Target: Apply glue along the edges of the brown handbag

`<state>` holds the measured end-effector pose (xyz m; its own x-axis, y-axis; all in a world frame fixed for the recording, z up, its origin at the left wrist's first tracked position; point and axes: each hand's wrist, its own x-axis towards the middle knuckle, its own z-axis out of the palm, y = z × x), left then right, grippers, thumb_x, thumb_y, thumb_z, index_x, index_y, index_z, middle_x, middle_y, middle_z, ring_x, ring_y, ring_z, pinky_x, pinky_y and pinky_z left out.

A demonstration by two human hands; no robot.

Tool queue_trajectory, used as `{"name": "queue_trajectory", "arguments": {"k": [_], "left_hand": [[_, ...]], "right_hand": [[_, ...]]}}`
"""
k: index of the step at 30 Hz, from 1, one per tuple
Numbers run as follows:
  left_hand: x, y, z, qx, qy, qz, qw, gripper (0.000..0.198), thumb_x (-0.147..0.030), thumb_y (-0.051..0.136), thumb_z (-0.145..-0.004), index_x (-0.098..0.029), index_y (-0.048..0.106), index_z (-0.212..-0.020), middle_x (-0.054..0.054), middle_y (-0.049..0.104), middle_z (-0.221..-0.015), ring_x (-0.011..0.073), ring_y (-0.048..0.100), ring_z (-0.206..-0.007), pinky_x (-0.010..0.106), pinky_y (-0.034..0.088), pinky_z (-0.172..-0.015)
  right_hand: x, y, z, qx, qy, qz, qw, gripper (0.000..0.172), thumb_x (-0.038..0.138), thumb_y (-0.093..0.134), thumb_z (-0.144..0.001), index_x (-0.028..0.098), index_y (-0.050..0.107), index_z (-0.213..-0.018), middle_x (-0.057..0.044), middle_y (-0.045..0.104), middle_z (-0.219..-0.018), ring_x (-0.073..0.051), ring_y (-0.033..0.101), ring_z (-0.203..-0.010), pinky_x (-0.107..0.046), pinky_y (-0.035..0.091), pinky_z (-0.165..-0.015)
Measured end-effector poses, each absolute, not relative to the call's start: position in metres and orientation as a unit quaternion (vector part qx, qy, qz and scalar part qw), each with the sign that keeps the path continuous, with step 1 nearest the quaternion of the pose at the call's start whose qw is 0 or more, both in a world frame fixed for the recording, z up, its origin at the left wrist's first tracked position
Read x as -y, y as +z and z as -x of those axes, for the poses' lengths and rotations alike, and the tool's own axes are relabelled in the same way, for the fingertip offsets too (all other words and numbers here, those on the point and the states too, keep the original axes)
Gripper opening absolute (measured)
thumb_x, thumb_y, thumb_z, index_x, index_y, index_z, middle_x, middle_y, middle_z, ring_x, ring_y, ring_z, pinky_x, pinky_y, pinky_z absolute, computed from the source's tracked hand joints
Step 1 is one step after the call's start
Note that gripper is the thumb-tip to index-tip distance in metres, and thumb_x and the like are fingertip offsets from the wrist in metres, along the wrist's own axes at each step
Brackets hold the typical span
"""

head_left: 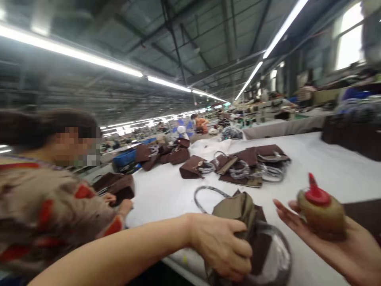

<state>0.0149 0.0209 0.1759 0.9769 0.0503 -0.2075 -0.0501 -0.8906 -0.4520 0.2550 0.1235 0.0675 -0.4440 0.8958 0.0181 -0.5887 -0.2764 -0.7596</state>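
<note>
So your left hand (222, 246) has its fingers curled in tight, grasping a soft handbag with olive-brown fabric and dark brown panels (233, 206). Your fingertips are mostly tucked out of sight, so I can't tell exactly which fold you've pinched. The bag is right in front of you at the near edge of the white-covered table (166, 202), one handle arching up behind your wrist and another, wrapped in clear plastic, looping out past your knuckles.

Your right hand (354, 248) is palm up, fingers loosely stretched out rather than clenched, with a squat yellowish-olive bottle with a pointed red nozzle cap (323, 214) sitting in it, nozzle up. That hand is well apart from the bag, and just beyond it there's a flat dark brown piece (363, 212).

Further out on the table you've got a cluster of dark brown handbags with plastic-wrapped handles (248, 157), and another bunch farther left. On your left, a co-worker in a tan and red patterned top (59, 202) has both hands at a dark brown bag (123, 186). Behind that sits a blue bin (126, 159), and a blue-bladed fan (182, 129) stands farther back.
</note>
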Motion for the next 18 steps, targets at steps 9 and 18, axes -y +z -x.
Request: {"name": "queue_trajectory", "arguments": {"k": [9,18], "left_hand": [[-0.022,0.158,-0.004,-0.049,-0.008,0.972,0.230,0.021,-0.023,0.066,-0.084,-0.028,0.071,-0.064,0.005,0.066,-0.089,0.0217,0.058,-0.084,0.040,0.051,-0.067],[-0.025,0.132,-0.012,0.215,0.105,0.887,0.395,0.016,-0.039,0.062,-0.096,-0.028,0.071,-0.092,0.006,0.068,-0.107,0.0231,0.061,-0.097,0.040,0.058,-0.079]], "right_hand": [[-0.149,0.078,-0.255,0.274,0.853,0.197,0.399,0.028,0.042,0.067,-0.093,0.016,0.075,-0.099,-0.011,0.078,-0.111,-0.029,0.071,-0.112,-0.047,0.049,-0.109],[-0.157,0.055,-0.242,0.255,0.921,0.119,0.271,0.032,0.040,0.061,-0.099,0.014,0.079,-0.097,-0.011,0.080,-0.093,-0.021,0.076,-0.089,-0.033,0.058,-0.090]]}}
